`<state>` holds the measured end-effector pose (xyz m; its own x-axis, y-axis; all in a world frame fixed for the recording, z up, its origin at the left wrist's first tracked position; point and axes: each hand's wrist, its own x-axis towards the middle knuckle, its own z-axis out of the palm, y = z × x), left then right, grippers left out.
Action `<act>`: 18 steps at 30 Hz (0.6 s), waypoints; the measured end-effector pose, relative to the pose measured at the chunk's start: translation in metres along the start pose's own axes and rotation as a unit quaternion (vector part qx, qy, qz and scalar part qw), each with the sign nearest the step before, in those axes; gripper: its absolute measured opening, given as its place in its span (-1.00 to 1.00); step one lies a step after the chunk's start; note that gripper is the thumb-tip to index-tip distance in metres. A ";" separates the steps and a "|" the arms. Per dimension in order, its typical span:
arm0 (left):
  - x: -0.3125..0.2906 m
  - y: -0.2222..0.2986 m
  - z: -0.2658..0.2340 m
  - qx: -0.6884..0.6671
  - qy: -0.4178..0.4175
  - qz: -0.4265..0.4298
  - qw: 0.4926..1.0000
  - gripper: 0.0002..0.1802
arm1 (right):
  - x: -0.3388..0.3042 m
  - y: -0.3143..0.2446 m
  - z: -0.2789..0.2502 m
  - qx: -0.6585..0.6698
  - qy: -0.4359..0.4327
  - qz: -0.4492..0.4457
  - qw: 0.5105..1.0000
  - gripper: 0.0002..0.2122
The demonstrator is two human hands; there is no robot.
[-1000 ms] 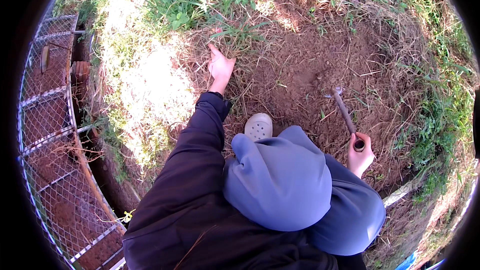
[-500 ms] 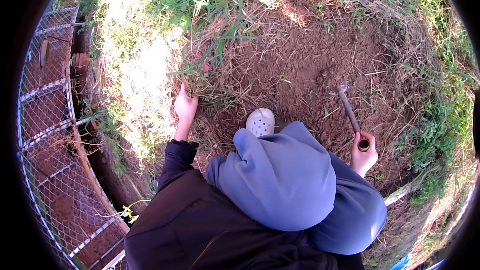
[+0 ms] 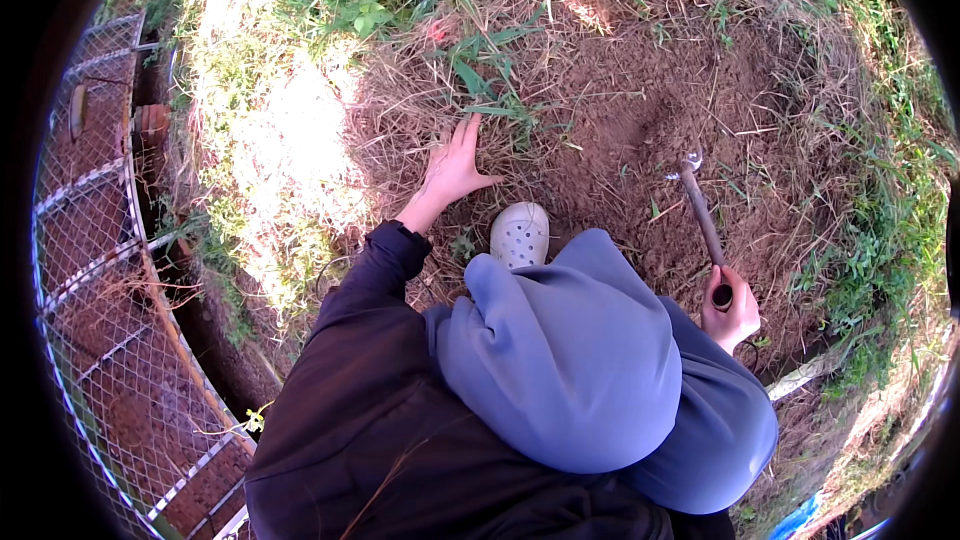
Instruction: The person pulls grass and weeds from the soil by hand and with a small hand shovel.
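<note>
Over dry grass in front of my left shin, my left hand [image 3: 455, 170] is open, fingers stretched forward and thumb apart. Its fingertips lie at the edge of a tuft of green weeds [image 3: 490, 85]; whether they touch the weeds I cannot tell. To the right, my right hand [image 3: 732, 312] is closed round the end of a hand tool with a brown stick-like handle [image 3: 704, 215]. The tool's shiny metal head [image 3: 692, 160] rests at the dug brown soil [image 3: 620, 155]; its exact shape is unclear.
My white clog [image 3: 520, 235] stands between the hands, beneath my bent knees. A wire-mesh fence [image 3: 90, 270] runs along the left side by a ditch. Green plants [image 3: 875, 240] edge the soil at right, and sunlit grass [image 3: 285, 120] lies on the left.
My left hand has moved right, and its fingers are now spread. The green weeds near it have shifted right too. My right hand and the tool have hardly moved.
</note>
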<state>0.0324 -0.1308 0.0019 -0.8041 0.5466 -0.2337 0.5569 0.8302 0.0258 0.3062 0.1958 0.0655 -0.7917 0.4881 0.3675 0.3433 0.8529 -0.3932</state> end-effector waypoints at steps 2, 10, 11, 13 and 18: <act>0.003 0.007 0.006 -0.015 -0.017 0.039 0.999 0.16 | 0.001 0.003 -0.009 -0.052 0.011 -0.038 0.998 -0.86; 0.016 -0.017 0.008 -0.019 -0.084 0.056 0.995 -0.22 | 0.049 0.025 -0.041 -0.099 -0.043 -0.152 0.983 -0.85; 0.022 -0.021 0.005 -0.046 -0.007 0.043 0.998 -0.29 | 0.050 0.025 -0.044 -0.112 -0.018 -0.145 0.983 -0.85; 0.045 -0.025 -0.017 -0.064 0.055 0.003 0.996 -0.35 | 0.052 0.021 -0.052 -0.137 0.018 -0.108 0.985 -0.85; 0.091 -0.045 -0.077 -0.107 0.107 -0.077 0.985 -0.31 | 0.039 0.002 -0.029 0.068 -0.039 0.010 0.997 -0.84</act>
<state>-0.0817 -0.1105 0.0544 -0.9140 0.4036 -0.0421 0.3861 0.8967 0.2164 0.2911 0.2218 0.1033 -0.8235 0.4850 0.2944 0.2921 0.8072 -0.5129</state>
